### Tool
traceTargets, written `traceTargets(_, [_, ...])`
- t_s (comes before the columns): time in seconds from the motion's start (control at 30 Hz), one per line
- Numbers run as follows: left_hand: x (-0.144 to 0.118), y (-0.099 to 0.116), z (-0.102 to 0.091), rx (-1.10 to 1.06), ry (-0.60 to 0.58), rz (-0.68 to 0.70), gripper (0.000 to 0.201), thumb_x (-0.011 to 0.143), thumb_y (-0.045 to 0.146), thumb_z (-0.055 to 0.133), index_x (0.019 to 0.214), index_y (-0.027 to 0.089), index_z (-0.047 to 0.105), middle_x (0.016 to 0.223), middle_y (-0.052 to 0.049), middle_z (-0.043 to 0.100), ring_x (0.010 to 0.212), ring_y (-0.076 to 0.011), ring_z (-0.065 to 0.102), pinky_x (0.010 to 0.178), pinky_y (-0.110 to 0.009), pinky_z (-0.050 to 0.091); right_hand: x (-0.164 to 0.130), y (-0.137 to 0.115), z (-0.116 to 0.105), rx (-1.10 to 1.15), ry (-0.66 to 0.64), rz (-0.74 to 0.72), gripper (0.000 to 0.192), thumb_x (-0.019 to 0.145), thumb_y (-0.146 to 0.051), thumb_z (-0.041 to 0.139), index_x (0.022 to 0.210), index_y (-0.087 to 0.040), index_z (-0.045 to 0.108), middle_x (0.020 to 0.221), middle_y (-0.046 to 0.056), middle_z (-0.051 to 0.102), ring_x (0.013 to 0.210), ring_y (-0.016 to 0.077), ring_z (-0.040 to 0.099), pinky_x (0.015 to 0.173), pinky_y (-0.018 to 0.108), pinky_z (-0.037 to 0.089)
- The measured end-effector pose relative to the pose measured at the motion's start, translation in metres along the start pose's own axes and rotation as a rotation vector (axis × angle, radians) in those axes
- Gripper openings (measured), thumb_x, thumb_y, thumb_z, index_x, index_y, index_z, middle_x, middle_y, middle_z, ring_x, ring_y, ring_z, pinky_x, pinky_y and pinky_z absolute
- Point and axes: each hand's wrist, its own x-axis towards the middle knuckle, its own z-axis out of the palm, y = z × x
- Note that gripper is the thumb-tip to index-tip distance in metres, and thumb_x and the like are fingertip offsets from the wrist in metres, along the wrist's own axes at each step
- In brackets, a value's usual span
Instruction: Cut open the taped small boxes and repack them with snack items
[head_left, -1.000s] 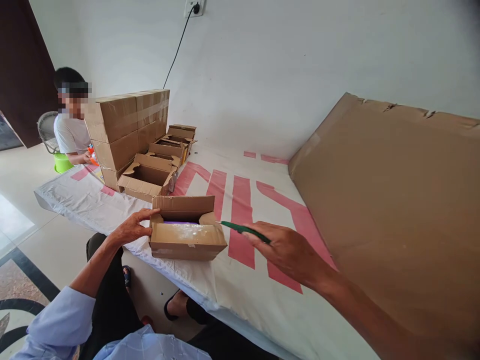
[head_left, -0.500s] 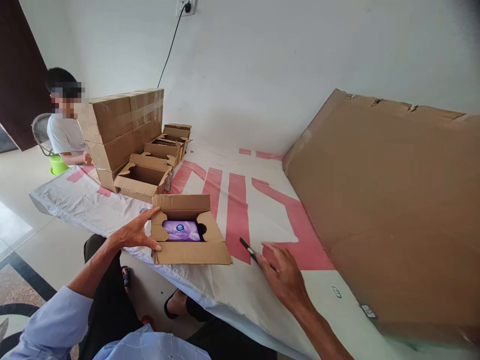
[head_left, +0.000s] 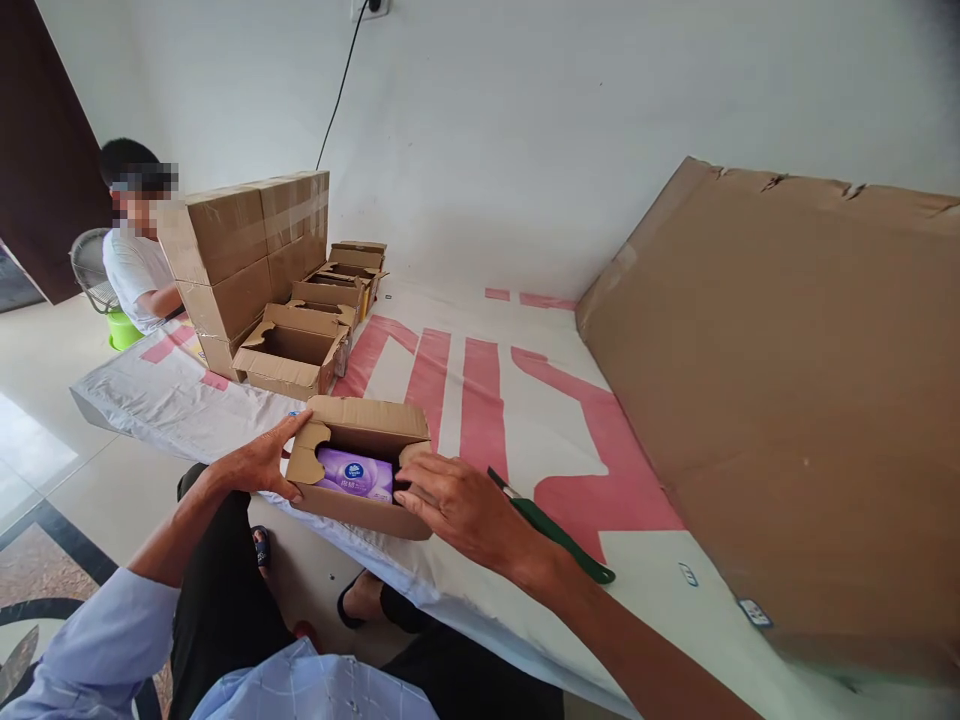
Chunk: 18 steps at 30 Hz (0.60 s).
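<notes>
An opened cardboard box (head_left: 360, 515) rests near the table's front edge, its long flaps raised. Inside lies a purple tissue pack (head_left: 356, 474) with a blue logo. My left hand (head_left: 259, 462) grips the box's left end, thumb near the front wall and fingers toward the back. At the opposite end, my right hand (head_left: 465, 505) has its fingers curled over the right flap and edge, beside the tissue pack; its fingertips are partly hidden. A green-handled knife (head_left: 559, 528) lies on the table behind my right forearm, with nothing holding it.
Several open cardboard boxes (head_left: 289, 375) stand in a row at the back left, beside a stack of taped boxes (head_left: 232, 245). A large cardboard sheet (head_left: 780, 400) leans at the right. Another person (head_left: 139, 270) sits beyond the stack. White cloth with red markings (head_left: 480, 400) covers the table.
My right hand has left the knife on the table and moved left onto the box's right end. The box's front and back flaps have been lifted from lying spread out. My left hand still holds it.
</notes>
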Motion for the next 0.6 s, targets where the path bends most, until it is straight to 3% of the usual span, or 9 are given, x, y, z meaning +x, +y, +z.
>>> traceTargets(0.1, [0.003,0.0,0.003,-0.022,-0.014,0.012,0.141,0.062,0.042,0.101,0.174,0.031,0.017,0.174,-0.019,0.029,0.154,-0.0449,0.037,0.111,-0.055,0.054,0.021,-0.001,-0.003,-0.107,-0.099,0.08,0.016,0.099,-0.031,0.065,0.108,-0.023,0.076,0.114,0.011,0.077,0.104,0.0279,0.071,0.089,0.039,0.053])
traceTargets(0.27, [0.003,-0.001,0.007,-0.047,-0.007,0.028,0.141,0.062,0.044,0.101,0.174,0.031,0.016,0.173,-0.02,0.029,0.153,-0.0448,0.038,0.11,-0.055,0.055,0.052,-0.002,-0.001,-0.155,-0.323,0.123,0.034,0.091,-0.034,0.074,0.123,-0.023,0.072,0.131,0.013,0.074,0.123,0.0329,0.067,0.101,0.04,0.049])
traceTargets(0.4, [0.003,-0.003,0.009,-0.024,0.001,0.031,0.142,0.062,0.043,0.1,0.174,0.032,0.014,0.172,-0.019,0.031,0.152,-0.044,0.04,0.11,-0.055,0.055,0.068,-0.003,0.008,-0.166,-0.487,0.145,0.03,0.089,-0.031,0.073,0.118,-0.021,0.073,0.126,0.015,0.076,0.121,0.0342,0.069,0.097,0.038,0.048])
traceTargets(0.6, [0.002,-0.004,0.011,0.014,0.008,-0.013,0.144,0.062,0.044,0.1,0.175,0.031,0.011,0.174,-0.02,0.027,0.152,-0.0446,0.039,0.108,-0.055,0.054,0.074,-0.007,0.013,-0.139,-0.489,0.183,0.033,0.091,-0.032,0.068,0.12,-0.017,0.07,0.123,0.017,0.077,0.117,0.0354,0.071,0.088,0.038,0.048])
